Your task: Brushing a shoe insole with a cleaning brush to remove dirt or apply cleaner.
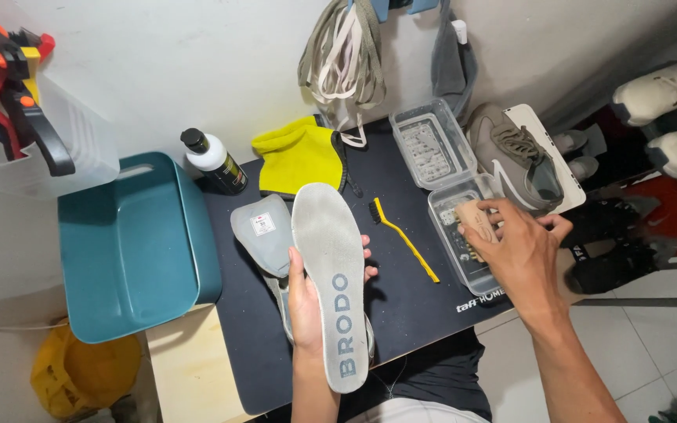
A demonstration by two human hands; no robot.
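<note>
Progress: I judge the cleaning not begun; my grey insole [329, 274] looks dry and unscrubbed.
Left hand [305, 301]: my fingers wrapped round the insole's edge, holding it up over the dark mat [409, 298].
Right hand [520, 251]: closed on a wooden brush [476, 222], at the mat's right edge over the clear tray [464, 258].
Axis: lengthwise, toe away from me, heel towards me.

Counting across the dark mat: two grey insoles [329, 266], one held up and one lying flat [264, 233], one yellow-handled brush [403, 236], one wooden brush [476, 222], two clear plastic trays [430, 143], one grey sneaker [511, 153], one bottle [213, 162], one yellow cloth [298, 155], one teal basin [131, 251].
</note>
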